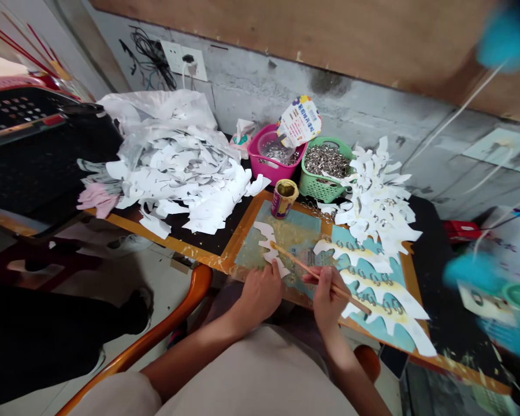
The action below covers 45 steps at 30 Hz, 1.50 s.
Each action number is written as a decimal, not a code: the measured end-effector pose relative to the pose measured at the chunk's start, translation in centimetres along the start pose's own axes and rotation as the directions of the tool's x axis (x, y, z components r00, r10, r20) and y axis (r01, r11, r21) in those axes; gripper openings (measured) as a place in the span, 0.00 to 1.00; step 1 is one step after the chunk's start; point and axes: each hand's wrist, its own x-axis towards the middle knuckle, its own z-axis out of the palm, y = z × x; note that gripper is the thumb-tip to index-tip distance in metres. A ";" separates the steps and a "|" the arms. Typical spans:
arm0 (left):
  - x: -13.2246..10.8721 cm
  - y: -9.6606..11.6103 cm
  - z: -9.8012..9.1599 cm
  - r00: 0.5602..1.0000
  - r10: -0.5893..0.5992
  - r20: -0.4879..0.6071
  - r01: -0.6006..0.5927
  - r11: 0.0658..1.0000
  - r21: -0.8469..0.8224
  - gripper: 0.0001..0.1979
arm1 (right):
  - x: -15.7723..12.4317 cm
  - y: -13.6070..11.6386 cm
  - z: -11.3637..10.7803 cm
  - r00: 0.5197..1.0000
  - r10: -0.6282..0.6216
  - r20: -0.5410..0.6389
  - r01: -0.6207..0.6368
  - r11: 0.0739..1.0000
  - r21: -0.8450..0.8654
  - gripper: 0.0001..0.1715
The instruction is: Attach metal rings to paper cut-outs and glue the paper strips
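Observation:
My right hand (327, 292) is closed around a thin wooden stick (303, 267) whose tip rests on a white jagged paper cutout (269, 245). My left hand (260, 292) presses the near end of that cutout down with its fingertips, on a glue-stained teal mat (301, 231) set in an orange-edged board. A small open glue pot (283, 198) stands at the far edge of the mat. To the right lie overlapping white cutouts (381, 289) with metal rings stuck along them.
A large heap of white cutouts (177, 173) covers the left of the table. A pink basket (272, 155) and a green basket (325, 170) hold metal rings. A black crate (30, 144) is at left, an orange chair arm (164, 329) below, and a wall socket (184, 60) behind.

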 end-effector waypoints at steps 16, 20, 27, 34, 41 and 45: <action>1.5 -4.5 -1.0 0.975 -0.018 -0.223 -0.044 0.961 -0.273 0.09 | -1.1 -3.3 0.3 0.873 -0.387 0.295 0.455 0.865 -0.212 0.15; 2.4 -4.8 0.5 0.981 -0.067 -0.181 0.026 0.974 -0.224 0.07 | -1.2 -3.0 0.1 0.876 -0.374 0.305 0.443 0.874 -0.199 0.14; 1.6 -4.4 1.0 0.968 -0.006 -0.252 -0.029 0.991 -0.132 0.26 | -2.1 -1.7 -0.7 0.847 -0.414 0.334 0.491 0.849 -0.194 0.13; 2.1 -5.0 1.4 0.992 -0.010 -0.127 -0.013 0.983 -0.181 0.45 | -2.9 -1.2 -2.2 0.767 -0.489 0.416 0.595 0.784 -0.176 0.11; 2.0 -5.1 1.2 0.994 -0.025 -0.107 0.003 0.979 -0.202 0.54 | -1.5 -1.7 -4.6 0.815 -0.312 0.488 0.453 0.869 -0.200 0.12; 2.2 -5.3 1.2 0.996 -0.027 -0.085 0.010 0.982 -0.186 0.56 | 1.7 -2.0 -5.9 0.820 -0.109 0.562 0.272 0.938 -0.215 0.12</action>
